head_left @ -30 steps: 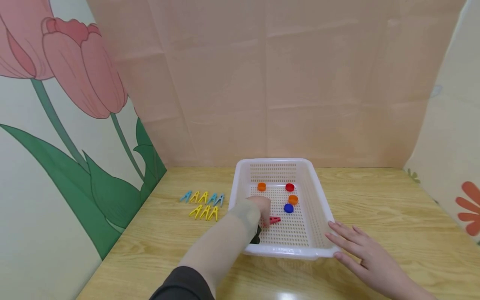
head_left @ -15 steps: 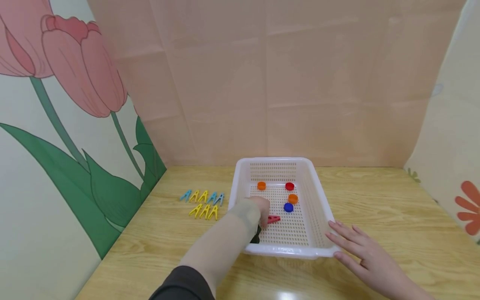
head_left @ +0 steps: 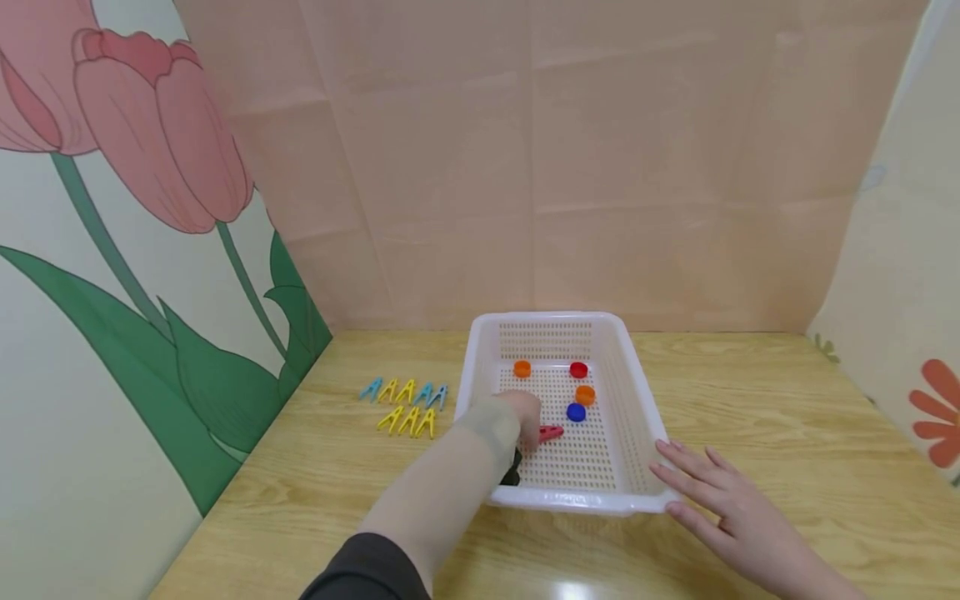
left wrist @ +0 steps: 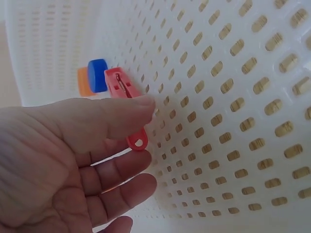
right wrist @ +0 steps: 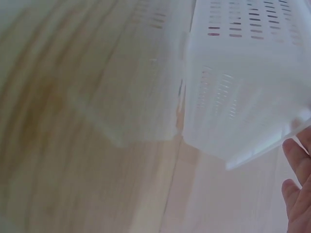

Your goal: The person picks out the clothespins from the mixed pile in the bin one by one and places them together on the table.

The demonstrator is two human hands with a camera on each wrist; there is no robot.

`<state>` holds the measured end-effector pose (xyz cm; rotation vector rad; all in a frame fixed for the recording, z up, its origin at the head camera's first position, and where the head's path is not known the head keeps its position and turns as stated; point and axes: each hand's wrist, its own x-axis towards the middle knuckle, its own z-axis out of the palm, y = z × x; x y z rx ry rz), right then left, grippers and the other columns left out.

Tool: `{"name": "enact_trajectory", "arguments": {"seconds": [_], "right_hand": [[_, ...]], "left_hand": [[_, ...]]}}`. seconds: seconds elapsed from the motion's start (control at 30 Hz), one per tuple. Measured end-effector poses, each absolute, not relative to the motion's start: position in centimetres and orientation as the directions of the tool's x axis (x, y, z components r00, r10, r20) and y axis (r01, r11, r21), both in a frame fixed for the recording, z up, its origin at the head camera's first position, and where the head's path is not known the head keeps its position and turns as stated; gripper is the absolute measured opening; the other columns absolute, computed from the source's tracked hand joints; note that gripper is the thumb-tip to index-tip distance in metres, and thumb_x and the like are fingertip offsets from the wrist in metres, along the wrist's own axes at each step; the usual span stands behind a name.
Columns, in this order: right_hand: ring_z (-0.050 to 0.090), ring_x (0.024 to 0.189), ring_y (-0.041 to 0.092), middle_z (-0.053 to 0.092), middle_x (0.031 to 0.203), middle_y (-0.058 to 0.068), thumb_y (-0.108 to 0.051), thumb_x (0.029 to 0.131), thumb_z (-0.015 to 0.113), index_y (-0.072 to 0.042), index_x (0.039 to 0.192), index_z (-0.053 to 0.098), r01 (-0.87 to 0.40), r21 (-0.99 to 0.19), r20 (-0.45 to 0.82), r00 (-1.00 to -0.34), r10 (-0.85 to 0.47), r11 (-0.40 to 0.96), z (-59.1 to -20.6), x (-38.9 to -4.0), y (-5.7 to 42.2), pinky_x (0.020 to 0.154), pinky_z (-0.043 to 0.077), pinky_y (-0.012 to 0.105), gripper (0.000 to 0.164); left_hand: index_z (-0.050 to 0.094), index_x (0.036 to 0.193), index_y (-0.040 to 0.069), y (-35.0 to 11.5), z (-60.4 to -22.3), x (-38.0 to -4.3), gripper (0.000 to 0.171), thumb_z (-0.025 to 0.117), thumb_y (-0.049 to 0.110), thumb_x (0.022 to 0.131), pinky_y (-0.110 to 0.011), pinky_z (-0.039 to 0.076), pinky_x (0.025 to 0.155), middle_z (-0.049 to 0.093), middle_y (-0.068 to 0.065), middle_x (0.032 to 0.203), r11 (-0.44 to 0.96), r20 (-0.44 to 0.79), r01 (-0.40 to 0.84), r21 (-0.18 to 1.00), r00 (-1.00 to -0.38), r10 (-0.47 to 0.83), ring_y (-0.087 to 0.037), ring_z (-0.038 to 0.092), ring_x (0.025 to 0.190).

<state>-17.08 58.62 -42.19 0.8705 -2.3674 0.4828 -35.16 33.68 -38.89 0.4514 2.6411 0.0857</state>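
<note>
My left hand (head_left: 527,415) reaches down into a white perforated plastic basket (head_left: 648,392). In the left wrist view its thumb and index finger pinch a red clothespin (left wrist: 116,85) close over the basket floor, while the other fingers are loosely bent. Just past the clothespin's tip are a blue bottle cap (left wrist: 97,75) and an orange cap (left wrist: 83,81). My right hand (head_left: 731,504) touches the basket's near right rim with extended fingers; in the right wrist view only its fingertips (right wrist: 294,154) show beside the rim.
A red cap (head_left: 578,370) and another orange cap (head_left: 522,369) lie toward the back of the basket. Left of it, blue clothespins (head_left: 371,388) and yellow clothespins (head_left: 408,422) lie in two rows on the wooden table (head_left: 300,500). A pinkish sheet (head_left: 600,167) hangs behind.
The red clothespin in my left hand has turned slightly, its tip now angled a little up and away. My right hand has stayed at the rim.
</note>
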Motion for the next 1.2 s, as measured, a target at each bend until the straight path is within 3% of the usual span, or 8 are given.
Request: {"name": "enact_trajectory", "arguments": {"seconds": [0.23,0.43,0.57,0.97,1.2], "right_hand": [[0.031,0.138,0.004,0.052,0.140,0.007,-0.018,0.081,0.075,-0.015,0.129,0.063,-0.652,-0.147,0.594,-0.659,-0.461,0.744,-41.8,-17.2,58.5,0.115,0.005,0.024,0.050],[0.032,0.137,0.003,0.054,0.139,0.007,-0.018,0.081,0.075,-0.015,0.128,0.063,-0.661,-0.129,0.597,-0.646,-0.475,0.739,-41.5,-17.4,58.5,0.114,0.007,0.023,0.049],[0.033,0.137,0.003,0.054,0.138,0.006,-0.019,0.081,0.076,-0.018,0.130,0.062,-0.664,-0.126,0.596,-0.644,-0.479,0.737,-41.4,-17.5,58.5,0.114,0.008,0.022,0.050],[0.033,0.138,0.007,0.053,0.139,0.007,-0.019,0.081,0.076,-0.013,0.128,0.063,-0.692,-0.119,0.604,-0.620,-0.501,0.712,-41.1,-17.4,58.6,0.114,0.011,0.021,0.050],[0.029,0.138,0.003,0.052,0.140,0.007,-0.020,0.079,0.077,-0.014,0.129,0.062,-0.675,-0.081,0.597,-0.622,-0.507,0.733,-41.2,-17.1,58.7,0.113,0.011,0.020,0.052]], "left_hand": [[0.065,0.119,0.020,34.0,-39.5,-36.2,0.044,0.080,0.028,0.079,-0.035,0.047,0.084,0.062,0.005,0.101,0.952,-0.411,0.216,0.216,-0.865,0.289,-0.016,0.055,0.088],[0.068,0.097,0.018,34.0,-39.7,-36.8,0.023,0.080,0.026,0.079,-0.033,0.047,0.075,0.063,0.005,0.085,0.914,-0.341,0.238,0.328,-0.872,0.350,-0.015,0.056,0.079],[0.065,0.089,0.020,33.9,-39.3,-36.9,0.021,0.080,0.029,0.078,-0.032,0.047,0.075,0.061,0.006,0.083,0.876,-0.282,0.232,0.424,-0.885,0.371,-0.015,0.056,0.078],[0.068,0.096,0.019,33.7,-37.6,-37.0,0.023,0.078,0.032,0.080,-0.027,0.045,0.078,0.062,0.011,0.087,0.690,-0.078,0.355,0.631,-0.856,0.511,-0.010,0.056,0.084],[0.068,0.095,0.022,33.6,-37.3,-36.4,0.021,0.078,0.033,0.081,-0.029,0.046,0.078,0.063,0.011,0.088,0.635,-0.064,0.315,0.705,-0.864,0.500,-0.011,0.056,0.084]]}}
